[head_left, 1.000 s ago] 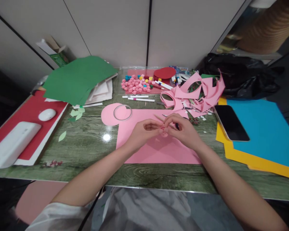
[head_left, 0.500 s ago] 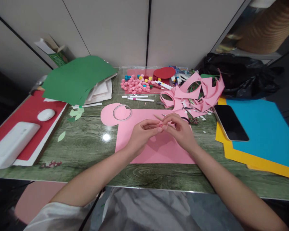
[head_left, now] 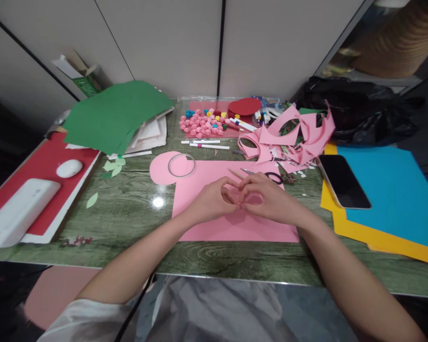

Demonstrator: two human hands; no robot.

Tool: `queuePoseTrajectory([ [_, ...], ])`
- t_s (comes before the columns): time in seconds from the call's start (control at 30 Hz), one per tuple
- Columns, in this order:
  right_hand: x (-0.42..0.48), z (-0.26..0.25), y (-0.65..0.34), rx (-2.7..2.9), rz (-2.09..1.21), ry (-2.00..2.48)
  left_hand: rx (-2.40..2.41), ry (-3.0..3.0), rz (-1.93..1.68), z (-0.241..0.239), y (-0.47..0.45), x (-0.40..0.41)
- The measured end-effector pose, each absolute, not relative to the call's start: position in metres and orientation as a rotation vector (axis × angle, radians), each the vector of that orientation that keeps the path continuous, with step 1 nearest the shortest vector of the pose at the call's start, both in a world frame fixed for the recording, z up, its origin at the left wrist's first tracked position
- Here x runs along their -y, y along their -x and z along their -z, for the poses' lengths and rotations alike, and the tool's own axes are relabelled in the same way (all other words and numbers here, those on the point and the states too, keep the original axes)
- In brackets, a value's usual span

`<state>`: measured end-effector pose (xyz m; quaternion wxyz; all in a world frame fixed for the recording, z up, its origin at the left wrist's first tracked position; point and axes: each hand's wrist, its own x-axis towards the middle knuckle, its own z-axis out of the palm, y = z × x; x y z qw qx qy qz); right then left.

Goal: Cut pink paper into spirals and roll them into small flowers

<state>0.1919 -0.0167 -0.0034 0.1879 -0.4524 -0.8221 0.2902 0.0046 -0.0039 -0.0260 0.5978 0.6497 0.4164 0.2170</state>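
My left hand (head_left: 216, 197) and my right hand (head_left: 267, 197) meet over a pink paper sheet (head_left: 207, 232), fingertips and thumbs pinched together. Between them is a small pink piece, mostly hidden by the fingers; its exact shape cannot be made out. Just beyond the hands lie a thin pointed wooden stick (head_left: 234, 173) and scissors with black handles (head_left: 275, 178), partly covered by my right hand. At the sheet's upper left corner, a thin ring (head_left: 169, 165), perhaps a tape roll, rests partly on a pink paper circle (head_left: 160, 172).
Pink paper offcuts (head_left: 280, 135) pile up behind, near a bag of small pink balls (head_left: 203, 124) and white pens (head_left: 209, 146). Green sheets (head_left: 117, 114) and a white device (head_left: 23, 209) are left; a phone (head_left: 344, 181) on blue paper (head_left: 388, 190) is right.
Both hands have rotated and lowered slightly toward me, their fingers arching with gaps beneath. More of the scissors shows. The pink sheet's lower right edge has shifted a little right.
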Motion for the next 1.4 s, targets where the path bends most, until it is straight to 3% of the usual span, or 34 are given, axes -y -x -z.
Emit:
queuePoseTrajectory([
  [0.6, 0.014, 0.014, -0.184, 1.675, -0.966, 1.282, -0.868, -0.747, -0.918, 0.022, -0.018, 0.012],
  [1.07, 0.018, 0.007, -0.193, 2.342, -0.444, 1.210, -1.007, -1.598, -0.770, 0.020, -0.011, 0.009],
  [1.4, 0.022, -0.002, -0.191, 1.972, -0.460, 1.155, -0.823, -1.245, -1.032, 0.011, -0.013, 0.013],
])
